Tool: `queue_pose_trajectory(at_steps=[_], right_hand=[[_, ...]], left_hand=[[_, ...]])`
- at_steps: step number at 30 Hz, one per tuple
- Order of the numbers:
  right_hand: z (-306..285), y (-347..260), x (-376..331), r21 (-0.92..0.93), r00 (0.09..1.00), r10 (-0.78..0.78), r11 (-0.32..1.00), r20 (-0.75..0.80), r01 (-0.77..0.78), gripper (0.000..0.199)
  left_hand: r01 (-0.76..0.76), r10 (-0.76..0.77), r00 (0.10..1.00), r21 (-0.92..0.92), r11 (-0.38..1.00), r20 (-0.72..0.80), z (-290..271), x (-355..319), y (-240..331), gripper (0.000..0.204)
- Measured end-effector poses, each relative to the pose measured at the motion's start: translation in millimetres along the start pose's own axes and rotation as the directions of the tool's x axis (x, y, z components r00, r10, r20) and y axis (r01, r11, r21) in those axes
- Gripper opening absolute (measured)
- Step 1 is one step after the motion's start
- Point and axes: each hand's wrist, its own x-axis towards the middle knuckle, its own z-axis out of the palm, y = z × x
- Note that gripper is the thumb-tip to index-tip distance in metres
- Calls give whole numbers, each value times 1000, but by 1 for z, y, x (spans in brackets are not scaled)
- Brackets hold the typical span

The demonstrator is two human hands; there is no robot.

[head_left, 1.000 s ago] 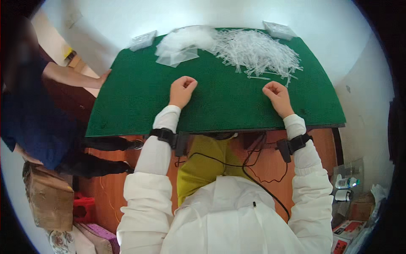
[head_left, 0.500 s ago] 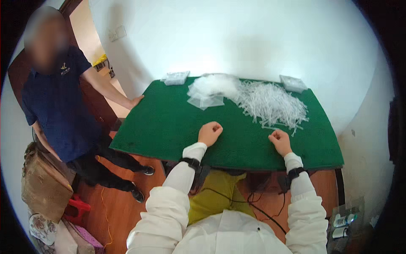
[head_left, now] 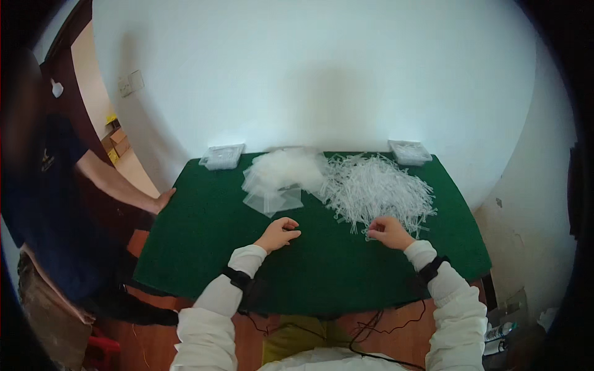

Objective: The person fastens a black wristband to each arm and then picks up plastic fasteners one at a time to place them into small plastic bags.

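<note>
A heap of thin clear plastic sticks [head_left: 377,188] lies spread on the green-covered table [head_left: 204,247]. At its near edge is my right hand [head_left: 391,234], fingers curled in and their tips touching the nearest sticks. Whatever is between those tips is too small to tell. My left hand [head_left: 278,235] hovers over the cloth with thumb and fingers apart, holding nothing. Just beyond it lies a pile of flat, see-through plastic bags [head_left: 272,201], overlapping one another and meeting the sticks on the right.
Clear packs stand at the table's back corners, one left [head_left: 223,157] and one right [head_left: 409,153]. A person in a dark shirt [head_left: 59,185] stands at the left, one hand [head_left: 164,201] on the table edge. Black cables [head_left: 365,331] hang below the front edge. A white wall [head_left: 322,80] rises behind.
The view has tilted up and shifted. My right hand has reached forward to the heap's near edge. My left hand's fingers, curled before, have come apart.
</note>
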Motion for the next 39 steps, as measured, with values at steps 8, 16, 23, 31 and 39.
queue_pose_trajectory(at_steps=[8,16,23,31,39], right_hand=[[59,-6,168,-496,949,-315,824,5,276,50],[97,-26,260,-783,999,45,622,20,-12,83],[157,-23,286,-692,998,52,722,47,-5,84],[146,-36,247,-638,993,-92,760,81,122,76],[86,-6,184,-751,975,-23,635,219,184,70]], left_hand=[[-39,-5,974,-193,980,-226,-4,63,-25,25],[-298,385,882,312,902,-273,-4,48,-20,22],[220,360,755,729,648,-548,-5,41,-13,65],[315,186,816,691,651,-547,-32,51,-35,84],[56,323,906,835,548,-273,-19,41,-22,79]])
